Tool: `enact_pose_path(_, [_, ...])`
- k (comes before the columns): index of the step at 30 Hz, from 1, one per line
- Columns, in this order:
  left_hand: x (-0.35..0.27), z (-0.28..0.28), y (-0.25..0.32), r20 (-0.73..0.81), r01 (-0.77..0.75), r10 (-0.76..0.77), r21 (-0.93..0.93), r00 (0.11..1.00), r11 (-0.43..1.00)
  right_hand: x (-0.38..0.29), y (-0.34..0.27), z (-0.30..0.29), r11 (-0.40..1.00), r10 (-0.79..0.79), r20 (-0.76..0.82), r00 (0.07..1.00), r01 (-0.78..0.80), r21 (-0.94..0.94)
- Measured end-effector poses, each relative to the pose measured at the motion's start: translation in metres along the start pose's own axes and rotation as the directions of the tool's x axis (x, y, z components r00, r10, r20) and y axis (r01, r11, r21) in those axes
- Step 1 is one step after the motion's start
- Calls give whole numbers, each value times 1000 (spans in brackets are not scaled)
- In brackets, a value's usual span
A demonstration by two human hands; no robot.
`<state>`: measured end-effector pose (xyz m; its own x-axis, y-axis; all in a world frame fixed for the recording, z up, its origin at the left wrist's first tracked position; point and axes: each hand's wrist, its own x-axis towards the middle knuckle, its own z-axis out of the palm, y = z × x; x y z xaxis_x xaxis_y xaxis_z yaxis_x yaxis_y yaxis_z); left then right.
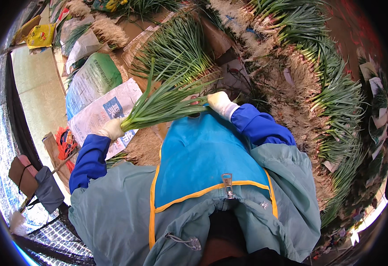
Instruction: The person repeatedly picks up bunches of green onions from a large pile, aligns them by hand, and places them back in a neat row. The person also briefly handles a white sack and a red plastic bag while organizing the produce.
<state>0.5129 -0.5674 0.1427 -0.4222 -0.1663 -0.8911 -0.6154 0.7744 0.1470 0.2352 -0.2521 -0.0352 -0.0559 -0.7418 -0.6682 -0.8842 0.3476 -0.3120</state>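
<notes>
My left hand, in a pale glove, grips the lower stems of a bunch of long green allium shoots, perhaps green garlic or spring onions. The leaves fan out to the right across the front of my blue apron. At their far ends, my gloved right hand is closed on some of the leaf tips. Under and behind my left hand lies a white printed sack. A larger pile of the same shoots rests just beyond the held bunch. The stem ends inside my left glove are hidden.
Rows of rooted shoots curve along the right side. Dry, pale root trimmings cover the ground beside them. At left are a green-and-white plastic bag, red netting and a yellow packet. Brown cardboard lies behind the pile.
</notes>
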Motion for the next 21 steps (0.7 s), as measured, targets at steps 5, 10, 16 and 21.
enact_pose_path(5, [5,26,-53,195,-137,198,-289,961,948,-38,99,83,924,368,200,908,-381,29])
enact_pose_path(10, [20,17,-107,342,320,-105,-666,934,674,-87,182,186,741,579,239,780,-625,245])
enact_pose_path(16, [119,5,-113,-1,-7,-264,-1000,965,-19,-112,166,253,75,623,465,630,-639,765])
enact_pose_path(21, [332,55,-64,-305,-423,-305,-764,902,-487,-107,148,345,-147,488,644,589,-671,726])
